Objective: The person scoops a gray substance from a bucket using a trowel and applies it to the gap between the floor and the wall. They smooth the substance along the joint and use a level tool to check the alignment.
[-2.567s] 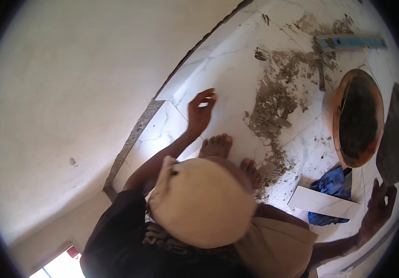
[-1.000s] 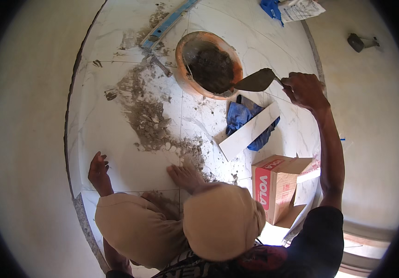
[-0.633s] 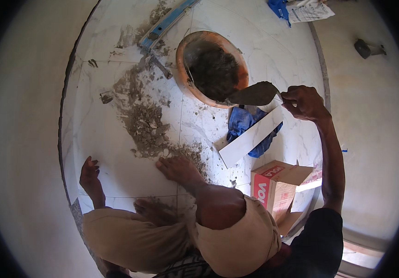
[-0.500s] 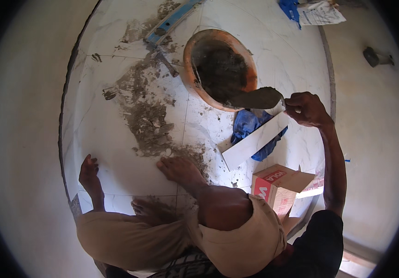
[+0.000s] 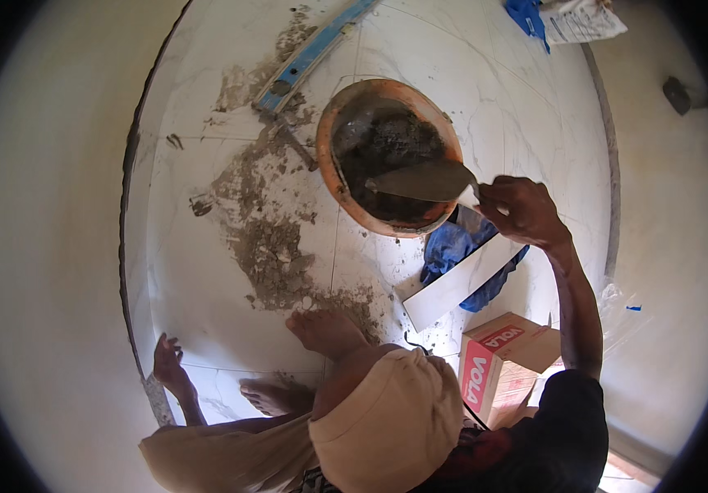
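Note:
My right hand (image 5: 520,211) is closed round the handle of a trowel (image 5: 426,181). The trowel's blade, coated with grey mortar, reaches over the rim into an orange-brown basin (image 5: 331,174). Wet, dark mortar (image 5: 388,138) lies inside the basin. At the far left of the floor, my left hand (image 5: 171,363) hangs near the wall with its fingers loosely bent and apart, holding nothing. Just below the basin, a white tile strip (image 5: 452,283) lies across a crumpled blue plastic bag (image 5: 450,251).
Mortar crumbs (image 5: 276,259) spread over the white tiled floor (image 5: 194,287) left of the basin. Behind them lie a blue spirit level (image 5: 313,53) and a hammer-like tool (image 5: 292,146). An opened cardboard box (image 5: 498,366) stands by my right side; a white sack (image 5: 581,20) lies far right.
My right hand has moved the trowel so that its blade, earlier raised at the basin's near right rim, now lies further inside over the mortar. The view has shifted; my left hand still holds nothing.

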`<action>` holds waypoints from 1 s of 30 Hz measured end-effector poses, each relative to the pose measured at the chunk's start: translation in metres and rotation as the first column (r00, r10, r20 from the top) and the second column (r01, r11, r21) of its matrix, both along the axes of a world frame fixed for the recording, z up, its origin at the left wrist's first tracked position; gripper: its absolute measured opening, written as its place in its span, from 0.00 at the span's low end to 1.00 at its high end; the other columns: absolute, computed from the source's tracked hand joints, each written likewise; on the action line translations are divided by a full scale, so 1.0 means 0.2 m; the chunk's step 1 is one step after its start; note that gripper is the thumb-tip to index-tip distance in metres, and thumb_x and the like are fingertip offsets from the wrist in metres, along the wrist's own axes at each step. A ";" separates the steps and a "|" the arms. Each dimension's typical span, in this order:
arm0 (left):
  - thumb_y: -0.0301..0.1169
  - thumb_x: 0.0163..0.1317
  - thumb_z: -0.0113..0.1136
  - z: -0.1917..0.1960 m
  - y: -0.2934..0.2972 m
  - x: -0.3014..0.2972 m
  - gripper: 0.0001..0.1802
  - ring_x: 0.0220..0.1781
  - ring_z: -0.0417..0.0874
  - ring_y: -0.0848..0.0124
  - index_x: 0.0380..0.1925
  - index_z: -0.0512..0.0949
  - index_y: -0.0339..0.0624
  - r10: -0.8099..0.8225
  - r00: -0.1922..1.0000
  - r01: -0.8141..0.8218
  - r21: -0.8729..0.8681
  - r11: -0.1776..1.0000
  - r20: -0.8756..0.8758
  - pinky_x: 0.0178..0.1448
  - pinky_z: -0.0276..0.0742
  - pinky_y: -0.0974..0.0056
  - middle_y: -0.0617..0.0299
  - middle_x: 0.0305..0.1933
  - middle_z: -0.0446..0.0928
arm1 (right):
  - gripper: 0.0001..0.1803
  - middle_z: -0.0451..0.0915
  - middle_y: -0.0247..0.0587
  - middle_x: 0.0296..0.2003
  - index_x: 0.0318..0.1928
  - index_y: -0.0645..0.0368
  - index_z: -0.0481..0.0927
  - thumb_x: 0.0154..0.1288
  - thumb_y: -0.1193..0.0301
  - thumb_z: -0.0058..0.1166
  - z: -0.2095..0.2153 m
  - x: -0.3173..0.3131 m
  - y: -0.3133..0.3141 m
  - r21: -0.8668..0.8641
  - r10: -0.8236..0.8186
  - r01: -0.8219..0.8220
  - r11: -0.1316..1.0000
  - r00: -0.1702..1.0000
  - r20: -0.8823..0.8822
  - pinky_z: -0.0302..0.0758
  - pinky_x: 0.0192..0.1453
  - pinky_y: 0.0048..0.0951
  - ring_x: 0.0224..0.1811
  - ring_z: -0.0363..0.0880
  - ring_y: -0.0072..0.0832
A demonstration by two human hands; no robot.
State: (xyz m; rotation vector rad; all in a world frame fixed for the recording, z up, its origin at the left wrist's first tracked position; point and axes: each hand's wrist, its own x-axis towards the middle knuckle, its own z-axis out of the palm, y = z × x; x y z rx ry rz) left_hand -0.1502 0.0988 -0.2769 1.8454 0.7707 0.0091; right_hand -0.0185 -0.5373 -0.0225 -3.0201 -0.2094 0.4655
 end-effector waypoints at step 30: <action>0.50 0.73 0.58 0.04 -0.04 0.04 0.28 0.43 0.81 0.72 0.61 0.79 0.39 0.178 0.984 -0.179 0.032 0.983 0.016 0.49 0.78 0.63 0.59 0.46 0.83 | 0.08 0.83 0.32 0.29 0.39 0.53 0.87 0.57 0.72 0.69 -0.17 0.11 0.04 0.011 0.220 -0.232 0.973 0.937 0.273 0.77 0.33 0.32 0.27 0.83 0.29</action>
